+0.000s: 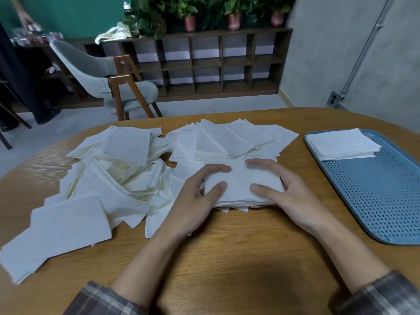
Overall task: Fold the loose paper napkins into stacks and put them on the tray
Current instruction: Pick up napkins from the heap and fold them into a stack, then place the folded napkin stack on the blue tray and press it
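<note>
Gripping a folded stack of paper napkins at the centre of the frame, the left hand and the right hand close on its opposite side edges. The left fingers curl over the stack's far left corner with the thumb pressed on its top face. The right fingers curve over the far right corner, and the right thumb also lies on top. The stack rests on the wooden tabletop, overlapping the near edge of a fanned heap of napkins at upper centre. A larger pile of loose napkins spreads across the left of the frame, some sheets flat and some crumpled. At the right edge lies a blue perforated tray, well apart from the hands. A finished stack sits in its far left corner. Plaid sleeves show at the lower corners of the frame. Beyond the tabletop, in the upper left, stands a pale green chair with wooden legs. Behind it a dark cubby shelf carries potted plants along its top.
</note>
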